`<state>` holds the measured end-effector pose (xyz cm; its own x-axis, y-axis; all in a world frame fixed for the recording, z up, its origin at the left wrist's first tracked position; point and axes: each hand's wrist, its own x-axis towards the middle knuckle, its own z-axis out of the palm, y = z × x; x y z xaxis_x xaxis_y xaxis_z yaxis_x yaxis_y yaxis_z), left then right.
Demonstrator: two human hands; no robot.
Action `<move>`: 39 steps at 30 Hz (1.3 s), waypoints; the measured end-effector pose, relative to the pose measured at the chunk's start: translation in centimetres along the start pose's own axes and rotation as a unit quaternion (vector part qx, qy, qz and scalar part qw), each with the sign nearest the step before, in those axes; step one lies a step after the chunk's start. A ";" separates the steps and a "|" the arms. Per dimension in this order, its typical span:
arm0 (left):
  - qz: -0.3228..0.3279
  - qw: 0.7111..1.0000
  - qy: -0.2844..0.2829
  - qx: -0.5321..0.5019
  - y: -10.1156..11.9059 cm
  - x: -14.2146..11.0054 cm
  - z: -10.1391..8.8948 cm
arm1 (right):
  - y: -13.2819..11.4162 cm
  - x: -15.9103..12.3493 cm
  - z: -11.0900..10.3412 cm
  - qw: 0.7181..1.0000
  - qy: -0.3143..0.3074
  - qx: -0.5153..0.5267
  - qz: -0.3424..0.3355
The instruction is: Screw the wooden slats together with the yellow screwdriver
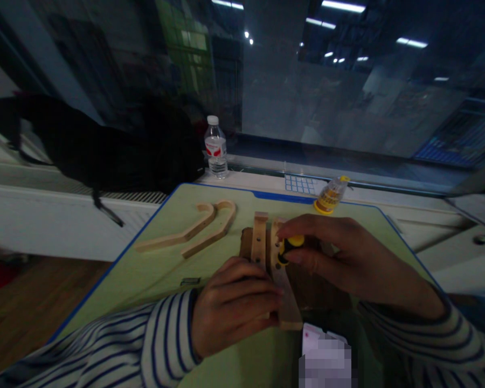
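left fingers (248, 299) grip wooden strip (289, 311) | right fingers (317, 225) pinch yellow-black tool (295, 241) | bottle (215, 150) upright

Left grip (236, 299) curls (palm down); right grip (343, 256) pinches.

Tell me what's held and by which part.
Right hand: a yellow-and-black tool, by its handle. Left hand: a wooden strip, by its near half.

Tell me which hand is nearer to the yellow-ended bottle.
Right. The right hand is on the near side of the yellow-ended bottle, apart from it; the left hand is farther off, to its left.
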<state>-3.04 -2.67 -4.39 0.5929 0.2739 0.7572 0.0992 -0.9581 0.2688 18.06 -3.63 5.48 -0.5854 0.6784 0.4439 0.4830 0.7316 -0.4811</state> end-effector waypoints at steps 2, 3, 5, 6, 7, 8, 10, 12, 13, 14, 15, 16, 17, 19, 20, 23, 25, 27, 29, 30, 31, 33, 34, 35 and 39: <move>0.000 1.000 0.003 -0.002 0.0 0.0 0.0 | -0.1 0.1 0.0 1.000 0.000 0.001 0.002; 0.000 1.000 0.004 -0.002 0.0 0.0 0.0 | -0.1 0.1 0.0 1.000 0.000 0.000 0.003; -0.001 1.000 0.003 0.001 0.0 -0.1 0.0 | -0.1 0.1 0.1 1.000 0.000 -0.004 0.001; -0.001 1.000 0.003 0.002 0.0 -0.1 0.0 | 0.0 0.1 0.1 1.000 0.000 -0.007 0.000; 0.000 1.000 0.001 0.002 0.0 -0.1 0.0 | 0.0 0.1 0.1 1.000 0.000 -0.010 -0.001; 0.001 1.000 -0.001 0.002 0.0 -0.1 0.0 | 0.1 0.1 0.2 1.000 0.003 -0.013 -0.002; 0.002 1.000 -0.001 0.001 -0.1 -0.2 0.0 | 0.3 0.1 0.3 1.000 0.013 -0.015 -0.004; 0.003 1.000 0.002 0.002 -0.1 -0.2 0.0 | 0.5 0.2 0.3 1.000 0.016 -0.011 -0.012; 0.002 1.000 0.003 0.003 -0.1 -0.2 0.0 | 0.6 0.2 0.4 1.000 0.016 -0.007 -0.018; 0.001 1.000 0.005 0.002 -0.1 -0.1 0.0 | 0.6 0.2 0.4 1.000 0.013 -0.002 -0.023; 0.002 1.000 0.005 0.002 -0.1 -0.1 0.0 | 0.6 0.2 0.3 1.000 0.010 0.002 -0.028; 0.002 1.000 0.005 0.002 -0.1 0.0 0.0 | 0.6 0.2 0.3 0.999 0.008 0.005 -0.030; 0.002 1.000 0.006 0.003 0.0 0.0 0.0 | 0.6 0.1 0.2 1.000 0.006 0.006 -0.028; 0.005 1.000 0.007 0.005 0.0 0.1 0.0 | 0.4 0.0 0.0 1.000 -0.002 0.002 -0.016; 0.006 1.000 0.008 0.006 0.0 0.1 -0.1 | 0.3 -0.1 -0.1 1.000 -0.006 -0.001 -0.010; 0.008 1.000 0.008 0.008 0.0 0.2 -0.2 | -0.2 -0.2 -0.4 1.000 -0.017 -0.011 0.000; 0.006 1.000 0.003 0.007 -0.1 0.1 -0.1 | -0.4 -0.3 -0.5 1.000 -0.022 -0.016 0.002; 0.005 1.000 0.004 0.003 -0.1 0.0 0.0 | -0.5 -0.3 -0.5 1.000 -0.022 -0.018 0.006; 0.003 1.000 0.010 -0.001 -0.2 -0.1 0.1 | -0.4 -0.3 -0.5 1.000 -0.016 -0.018 0.008; 0.003 1.000 0.012 -0.001 -0.2 -0.1 0.1 | -0.4 -0.3 -0.4 1.000 -0.011 -0.018 0.010; 0.001 1.000 0.012 -0.001 -0.2 -0.1 0.1 | -0.3 -0.3 -0.4 1.000 -0.008 -0.018 0.011; 0.002 1.000 0.007 0.001 -0.1 -0.1 0.1 | -0.1 -0.3 -0.3 1.000 -0.005 -0.017 0.012; 0.002 1.000 0.008 0.002 -0.1 0.0 0.0 | -0.1 -0.2 -0.3 1.000 -0.005 -0.015 0.011; 0.003 1.000 0.008 0.003 0.0 0.0 0.0 | -0.1 -0.2 -0.3 1.000 -0.006 -0.012 0.009; 0.000 1.000 0.001 0.008 0.0 0.1 -0.1 | 0.0 -0.1 -0.3 1.000 -0.003 -0.006 -0.003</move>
<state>-3.08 -2.64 -4.25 0.5907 0.2749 0.7586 0.1122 -0.9590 0.2602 18.30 -3.73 5.63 -0.5916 0.6740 0.4424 0.4877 0.7361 -0.4694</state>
